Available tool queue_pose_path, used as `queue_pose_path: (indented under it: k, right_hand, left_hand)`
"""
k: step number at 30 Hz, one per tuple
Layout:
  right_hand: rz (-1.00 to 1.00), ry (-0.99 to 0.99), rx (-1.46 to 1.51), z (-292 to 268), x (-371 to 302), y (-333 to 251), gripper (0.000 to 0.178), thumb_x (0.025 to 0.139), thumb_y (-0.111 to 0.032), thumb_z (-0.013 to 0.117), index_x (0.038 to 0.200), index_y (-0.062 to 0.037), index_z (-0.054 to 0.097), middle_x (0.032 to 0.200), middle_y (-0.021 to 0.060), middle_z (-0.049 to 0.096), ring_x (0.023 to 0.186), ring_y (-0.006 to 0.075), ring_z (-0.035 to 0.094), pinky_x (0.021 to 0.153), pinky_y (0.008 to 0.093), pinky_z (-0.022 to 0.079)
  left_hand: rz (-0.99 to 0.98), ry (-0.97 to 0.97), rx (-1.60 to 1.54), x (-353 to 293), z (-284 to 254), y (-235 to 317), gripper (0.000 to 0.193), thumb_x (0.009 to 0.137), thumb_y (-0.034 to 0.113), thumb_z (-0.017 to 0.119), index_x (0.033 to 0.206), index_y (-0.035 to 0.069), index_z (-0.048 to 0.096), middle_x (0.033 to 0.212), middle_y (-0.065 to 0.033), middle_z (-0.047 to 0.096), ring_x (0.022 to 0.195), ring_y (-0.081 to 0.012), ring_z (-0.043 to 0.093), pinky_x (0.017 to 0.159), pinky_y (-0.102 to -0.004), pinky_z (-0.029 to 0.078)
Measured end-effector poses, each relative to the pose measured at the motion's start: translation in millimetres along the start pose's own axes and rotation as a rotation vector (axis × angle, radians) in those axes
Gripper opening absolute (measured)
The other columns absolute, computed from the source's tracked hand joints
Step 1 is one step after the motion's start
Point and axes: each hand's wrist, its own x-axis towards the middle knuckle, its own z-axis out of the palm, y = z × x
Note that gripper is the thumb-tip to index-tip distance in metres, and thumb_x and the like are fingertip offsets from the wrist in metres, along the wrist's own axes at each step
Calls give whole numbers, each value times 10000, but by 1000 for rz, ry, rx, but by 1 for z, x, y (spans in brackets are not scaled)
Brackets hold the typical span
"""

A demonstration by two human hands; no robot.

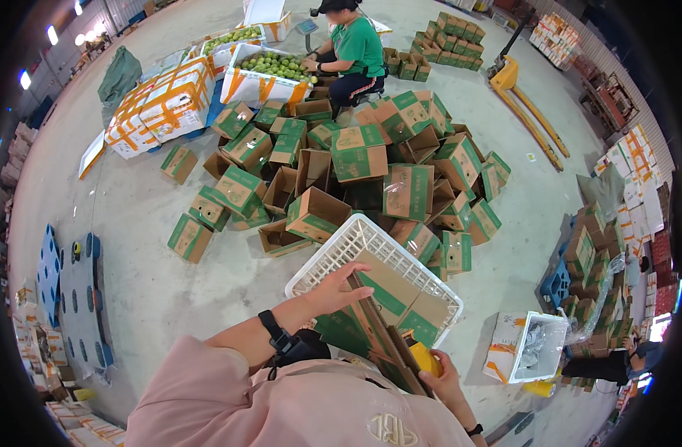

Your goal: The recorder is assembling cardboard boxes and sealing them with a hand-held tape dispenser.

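A folded cardboard carton [382, 337], brown and green, stands on edge in front of my body, tilted. My left hand [339, 289] has its thumb and fingers around the carton's far end. At its near end my right hand [447, 381] curls around a yellow object [426, 359], with the thumb against the cardboard. The yellow object is partly hidden, so its kind is unclear. Beneath them is a white plastic basket [300, 277], where flat brown and green cartons [400, 281] lie across the top.
A heap of opened cartons [359, 153] spreads just beyond the basket. Past it, a person in a green shirt [358, 48] crouches at a foam box of green fruit [275, 65]. A yellow pallet jack [508, 78] stands far right, a white foam box [538, 346] nearer right, blue pallets [80, 298] left.
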Motion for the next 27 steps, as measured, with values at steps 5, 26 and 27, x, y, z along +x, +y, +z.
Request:
queue_pose_path:
  k: [5, 26, 27]
  right_hand:
    - [-394, 188, -621, -6, 15, -38, 671, 703, -315, 783, 1237, -32, 492, 1049, 160, 620, 920, 284, 642, 775, 349, 520]
    - [-678, 79, -790, -15, 115, -115, 693, 751, -375, 746, 1299, -59, 463, 1034, 130, 632, 922, 273, 636, 793, 348, 512]
    - [-659, 83, -788, -27, 108, -103, 693, 751, -375, 746, 1299, -59, 463, 1034, 130, 632, 922, 273, 636, 793, 348, 512]
  left_hand:
    - [85, -9, 0, -10, -3, 4, 529, 877, 306, 653, 1311, 82, 450, 1284, -98, 500, 1217, -203, 451, 1032, -342, 348]
    - [823, -836, 707, 18, 102, -25, 493, 916, 330, 536, 1329, 78, 442, 1386, -204, 405, 1277, -377, 402, 1066, -457, 336]
    - [1076, -746, 478, 18, 115, 9, 518, 914, 317, 539, 1349, 68, 409, 1417, -207, 363, 1302, -390, 363, 1086, -471, 307]
